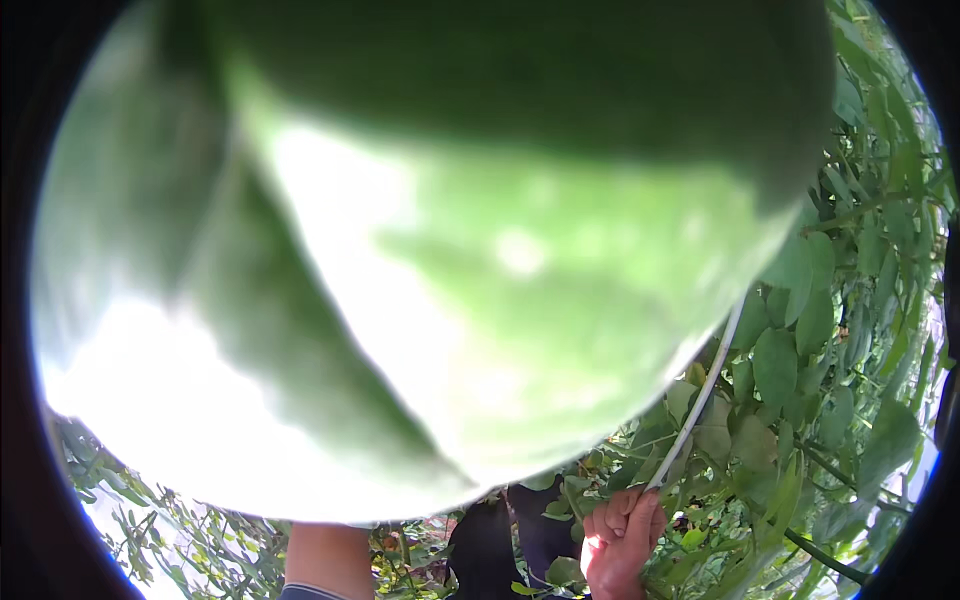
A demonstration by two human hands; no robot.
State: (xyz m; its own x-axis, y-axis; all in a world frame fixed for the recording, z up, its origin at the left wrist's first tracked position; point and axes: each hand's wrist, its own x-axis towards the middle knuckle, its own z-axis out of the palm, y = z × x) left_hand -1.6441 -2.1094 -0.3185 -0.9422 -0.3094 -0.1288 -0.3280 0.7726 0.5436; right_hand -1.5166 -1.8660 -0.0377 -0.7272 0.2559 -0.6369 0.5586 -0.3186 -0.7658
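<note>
A large green leaf [560,250], blurred and very close, covers most of the head view. Below its lower edge, my right hand [622,535] is closed with the fingers curled in, gripping a thin white cord [698,405]. The cord slants up to the right from the fist and passes out of sight behind the leaf. My left forearm [328,560] reaches up from the bottom edge. Its hand is hidden behind the blurred leaf, so its fingers do not show.
Dense climbing foliage [790,350] with rounded leaves fills the right side, close to my right hand. A green stem [825,558] slants through the lower right. More leafy plants [165,535] grow at lower left. My dark trousers [485,550] show between the arms.
</note>
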